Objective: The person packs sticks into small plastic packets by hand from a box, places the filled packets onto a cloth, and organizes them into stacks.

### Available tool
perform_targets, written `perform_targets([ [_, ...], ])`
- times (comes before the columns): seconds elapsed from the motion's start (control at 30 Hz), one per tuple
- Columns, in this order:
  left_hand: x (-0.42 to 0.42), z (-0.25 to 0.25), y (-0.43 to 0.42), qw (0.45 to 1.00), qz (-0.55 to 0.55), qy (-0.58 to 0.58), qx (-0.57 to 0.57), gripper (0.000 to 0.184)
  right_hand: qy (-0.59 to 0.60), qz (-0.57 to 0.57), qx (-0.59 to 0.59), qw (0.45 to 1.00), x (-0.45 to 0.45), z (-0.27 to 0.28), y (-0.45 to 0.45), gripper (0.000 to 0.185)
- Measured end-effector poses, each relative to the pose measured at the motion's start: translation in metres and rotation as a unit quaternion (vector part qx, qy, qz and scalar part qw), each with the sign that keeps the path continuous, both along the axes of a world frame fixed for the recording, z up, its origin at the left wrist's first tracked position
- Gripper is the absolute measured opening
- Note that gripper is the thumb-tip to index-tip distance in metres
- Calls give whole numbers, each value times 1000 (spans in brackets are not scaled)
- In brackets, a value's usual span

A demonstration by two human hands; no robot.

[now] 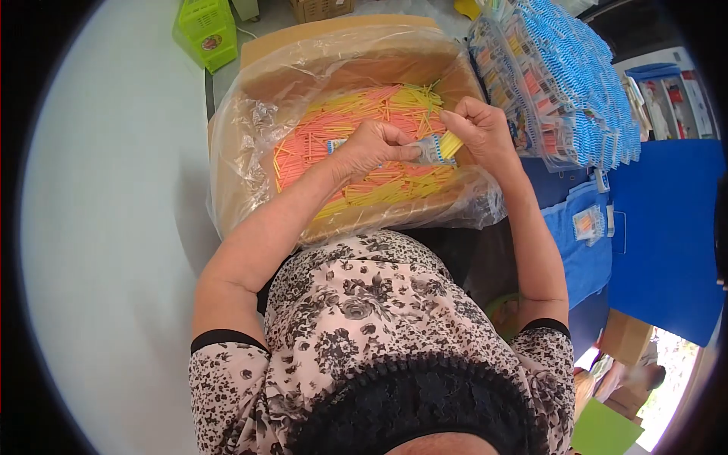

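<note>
My left hand [370, 151] is closed on a small clear plastic bag [430, 149] with blue-and-white print. My right hand [485, 133] pinches a short bundle of thin yellow sticks [451, 145], whose ends lie at the bag's mouth. Whether the sticks are inside the bag or only against it I cannot tell. Both hands are above a large cardboard box [341, 36] lined with clear plastic film [262, 125]. Loose pink and yellow sticks [303, 149] fill its bottom. Another blue-and-white packet [334, 145] shows partly beside my left hand.
Right of the box stands a clear bin [523, 91] heaped with filled blue-edged packets [565, 53]. A filled packet [587, 224] lies on a blue cloth [557, 262]. A green plastic basket [206, 34] is at the upper left. Another person [622, 379] is at the lower right.
</note>
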State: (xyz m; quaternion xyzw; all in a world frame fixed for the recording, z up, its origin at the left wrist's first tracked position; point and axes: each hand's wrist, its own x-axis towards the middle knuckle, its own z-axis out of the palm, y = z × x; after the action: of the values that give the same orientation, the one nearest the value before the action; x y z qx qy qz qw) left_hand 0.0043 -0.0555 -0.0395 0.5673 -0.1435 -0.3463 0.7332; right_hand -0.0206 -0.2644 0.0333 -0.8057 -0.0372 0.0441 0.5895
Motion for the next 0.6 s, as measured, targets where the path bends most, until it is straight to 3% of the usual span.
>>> perform_targets([
  [0.07,-1,0,-1,999,-3,36,-39,16,-135,-6,-178,975,-1,6,7,19],
  [0.23,0,-5,0,993,-1,90,-78,22,-142,13,-212,967,-11,24,24,20],
  [0.37,-1,-4,0,987,1,115,-113,24,-77,-43,-123,988,-20,20,21,15],
  [0.5,-2,-6,0,987,0,107,-121,23,-148,-79,-120,979,-37,-5,22,11],
  [0.53,-4,-6,2,987,-10,108,-116,23,-170,-63,-126,975,-43,-9,30,12],
  [0.6,-3,-6,2,999,-32,-21,32,25,-213,-48,-154,964,-55,-11,29,17],
])
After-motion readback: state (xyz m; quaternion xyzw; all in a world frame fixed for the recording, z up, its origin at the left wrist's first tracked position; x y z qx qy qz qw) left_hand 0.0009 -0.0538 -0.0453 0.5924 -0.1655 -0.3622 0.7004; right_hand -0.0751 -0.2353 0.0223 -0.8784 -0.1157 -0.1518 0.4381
